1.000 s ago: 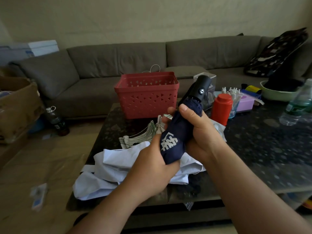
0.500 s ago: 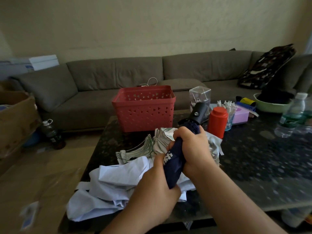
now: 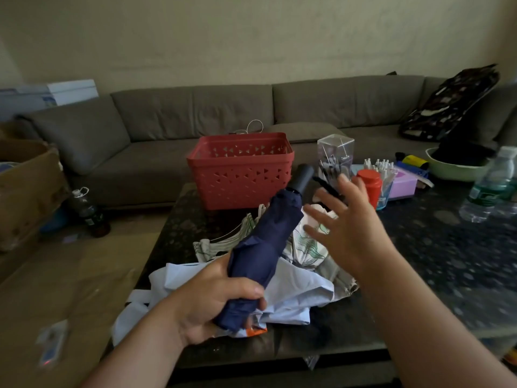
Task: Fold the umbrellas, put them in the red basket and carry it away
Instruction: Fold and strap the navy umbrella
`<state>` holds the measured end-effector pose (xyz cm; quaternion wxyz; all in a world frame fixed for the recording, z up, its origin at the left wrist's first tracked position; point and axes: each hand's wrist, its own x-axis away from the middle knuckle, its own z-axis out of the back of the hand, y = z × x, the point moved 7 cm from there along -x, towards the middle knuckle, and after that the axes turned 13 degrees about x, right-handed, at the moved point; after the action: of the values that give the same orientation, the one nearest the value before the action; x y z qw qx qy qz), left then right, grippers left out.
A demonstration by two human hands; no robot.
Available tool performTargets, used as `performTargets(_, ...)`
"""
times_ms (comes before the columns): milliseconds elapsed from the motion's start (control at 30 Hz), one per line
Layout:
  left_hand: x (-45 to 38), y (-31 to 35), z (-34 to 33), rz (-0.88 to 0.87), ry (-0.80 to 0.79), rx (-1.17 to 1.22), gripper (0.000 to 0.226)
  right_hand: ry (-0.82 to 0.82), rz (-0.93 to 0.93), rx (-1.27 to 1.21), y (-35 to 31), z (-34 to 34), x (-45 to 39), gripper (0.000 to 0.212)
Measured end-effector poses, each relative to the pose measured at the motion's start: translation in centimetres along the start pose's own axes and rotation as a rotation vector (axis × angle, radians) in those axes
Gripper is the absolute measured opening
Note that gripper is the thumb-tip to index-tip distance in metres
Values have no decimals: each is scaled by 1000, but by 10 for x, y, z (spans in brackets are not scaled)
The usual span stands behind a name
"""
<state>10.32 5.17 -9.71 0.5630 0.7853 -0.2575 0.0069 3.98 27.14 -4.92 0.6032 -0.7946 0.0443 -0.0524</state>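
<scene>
Left hand (image 3: 221, 301) grips the lower, canopy end of the navy folding umbrella (image 3: 265, 253), fingers curled round the bunched fabric; black handle (image 3: 303, 175) points up and away, toward the near right corner of the red basket (image 3: 240, 169). Right hand (image 3: 347, 219) is off the umbrella, fingers spread wide, holding nothing, just to the right of the umbrella's upper half. Canopy looks gathered but loosely; no closing strap can be made out as fastened. Red basket stands at the far edge of the dark stone table (image 3: 433, 261) and appears empty as far as its interior shows. In front of the basket, under the hands, lie a pale blue fabric heap (image 3: 293, 289) and a white leaf-print one (image 3: 310, 245), probably further umbrellas not yet folded. Risks, as judged: with only one hand on the tail end, the folds may spring loose before the umbrella is secured; a one-handed swing toward the basket could send the handle into the clear plastic box (image 3: 335, 155) or the red bottle (image 3: 369, 186) standing right of the basket; loose fabric could snag the basket rim or drag the heaps below.
</scene>
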Motion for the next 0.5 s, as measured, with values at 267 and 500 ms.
performTargets(267, 1, 12, 15, 96, -154, -144, 53, 25, 118, 398, -5, 22, -8, 18)
performTargets(500, -15, 43, 50, -191, 251, 364, 44, 171, -59, 375, 18, 37, -14, 19)
